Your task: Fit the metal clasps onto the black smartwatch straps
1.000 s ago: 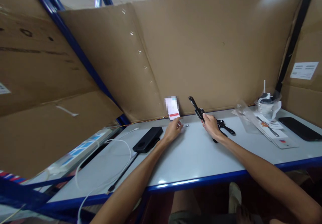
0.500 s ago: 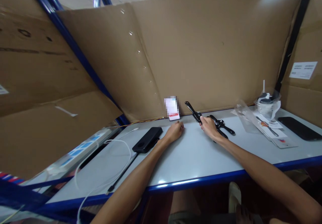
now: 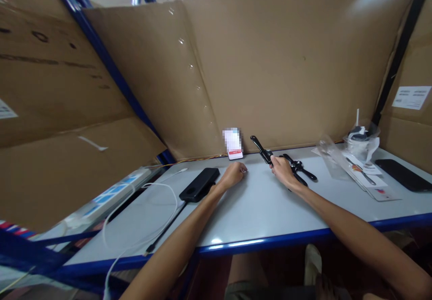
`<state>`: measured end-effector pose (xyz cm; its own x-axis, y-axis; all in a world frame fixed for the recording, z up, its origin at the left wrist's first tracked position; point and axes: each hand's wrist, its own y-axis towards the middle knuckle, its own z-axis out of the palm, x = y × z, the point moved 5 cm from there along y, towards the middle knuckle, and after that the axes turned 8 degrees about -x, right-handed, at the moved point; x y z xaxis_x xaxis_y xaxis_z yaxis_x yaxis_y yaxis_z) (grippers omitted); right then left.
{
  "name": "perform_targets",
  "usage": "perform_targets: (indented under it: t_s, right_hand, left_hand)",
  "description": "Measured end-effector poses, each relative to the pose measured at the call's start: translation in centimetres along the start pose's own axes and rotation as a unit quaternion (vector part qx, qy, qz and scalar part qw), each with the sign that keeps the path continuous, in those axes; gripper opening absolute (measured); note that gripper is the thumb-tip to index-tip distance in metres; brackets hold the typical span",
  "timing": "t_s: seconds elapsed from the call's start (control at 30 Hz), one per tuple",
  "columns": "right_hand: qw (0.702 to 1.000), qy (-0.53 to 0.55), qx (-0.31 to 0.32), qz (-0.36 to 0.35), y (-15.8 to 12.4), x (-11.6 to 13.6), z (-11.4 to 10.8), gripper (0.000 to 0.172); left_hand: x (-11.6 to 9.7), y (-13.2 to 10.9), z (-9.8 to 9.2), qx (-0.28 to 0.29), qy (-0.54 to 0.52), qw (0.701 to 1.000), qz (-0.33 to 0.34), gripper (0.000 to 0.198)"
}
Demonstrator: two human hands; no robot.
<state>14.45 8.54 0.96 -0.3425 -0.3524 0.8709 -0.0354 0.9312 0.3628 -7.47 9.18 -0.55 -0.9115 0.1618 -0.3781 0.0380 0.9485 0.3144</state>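
at the back of the table (image 3: 256, 214), the right hand (image 3: 281, 172) pinches a black watch (image 3: 266, 154) by its body, the strap end tilted up and away. a firm pinch close to the body likely steadies it best. the left hand (image 3: 234, 174) rests curled on the table, knuckles up; whether it holds anything cannot be told. a second black strap (image 3: 300, 170) lies just beside the right hand.

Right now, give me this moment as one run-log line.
left hand: curled on table near power bank | right hand: gripping black watch, strap raised | second watch: flat by right hand
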Motion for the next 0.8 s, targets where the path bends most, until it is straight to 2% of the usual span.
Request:
perform_targets:
  t_s: [0.1, 0.23, 0.43, 0.8]
  right_hand:
    - [1.000, -0.002, -0.003, -0.006, 0.06, 0.03, -0.01, 0.047]
    - [1.000, -0.004, 0.000, -0.010, 0.11, 0.09, 0.04, 0.046]
    - [1.000, -0.005, 0.002, -0.013, 0.08, 0.07, 0.01, 0.046]
    - [1.000, -0.005, 0.000, -0.011, 0.09, -0.03, -0.01, 0.051]
  left_hand:
    - [-0.49, -0.20, 0.00, 0.003, 0.016, 1.000, 0.024, 0.036]
    - [-0.98, -0.50, 0.17, 0.012, 0.046, 0.997, 0.060, 0.043]
    - [-0.66, -0.49, 0.35, 0.006, 0.087, 0.995, 0.051, 0.032]
    - [-0.97, -1.01, -0.17, -0.034, 0.051, 0.997, 0.046, 0.018]
